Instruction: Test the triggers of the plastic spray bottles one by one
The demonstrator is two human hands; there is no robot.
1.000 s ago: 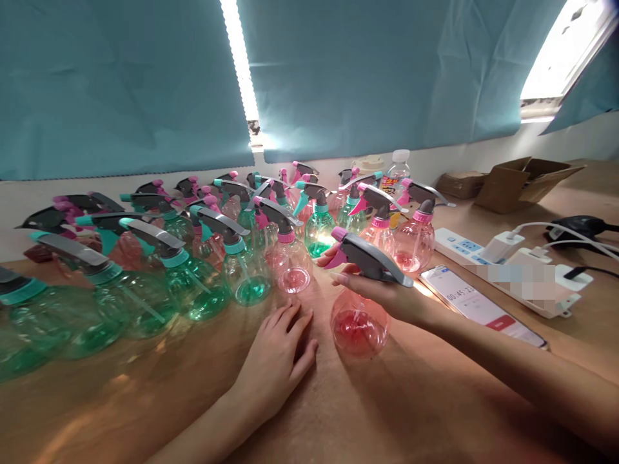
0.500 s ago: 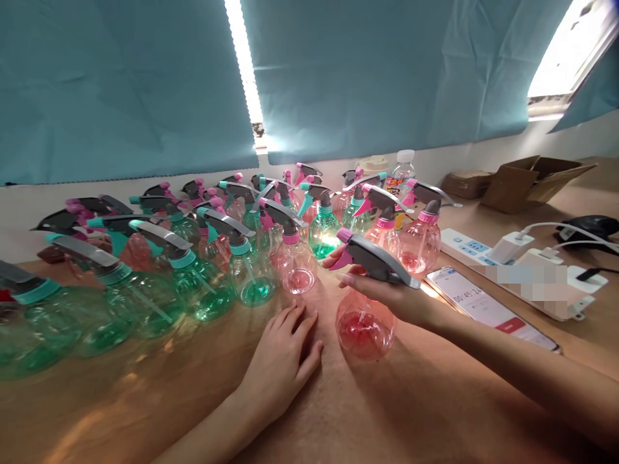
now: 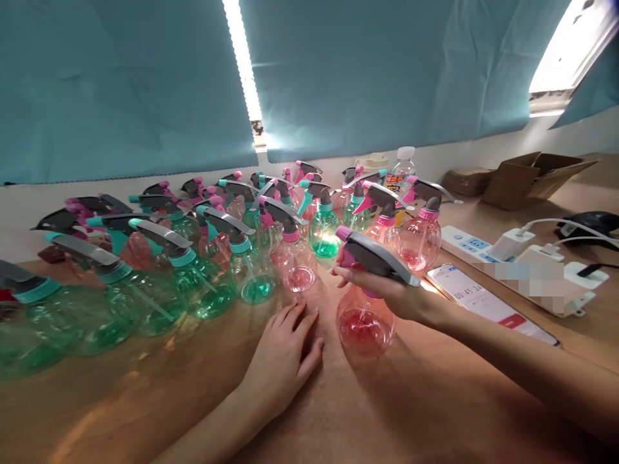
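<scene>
Upright on the brown table [image 3: 338, 412], a pink spray bottle [image 3: 365, 325] with a grey and pink trigger head stands right of centre. My right hand [image 3: 367, 283] is wrapped round its neck under the head, fingers at the pink trigger. To its left, my left hand [image 3: 285, 354] lies flat on the table with its fingers apart, holding nothing. A clear pink spray bottle [image 3: 296, 267] stands just beyond my left fingertips. Beside it is a green spray bottle [image 3: 251, 277], one of several green and pink ones in rows to the left and behind.
A lit phone [image 3: 488, 303] lies right of my right hand, beside a white power strip [image 3: 469, 245] with plugs and cables. Farther back are a clear bottle with a white cap [image 3: 404, 169], an open cardboard box [image 3: 527, 183] and a black object [image 3: 592, 227].
The fingers of my right hand have closed in on the trigger of the pink spray bottle. My left hand has stayed in place.
</scene>
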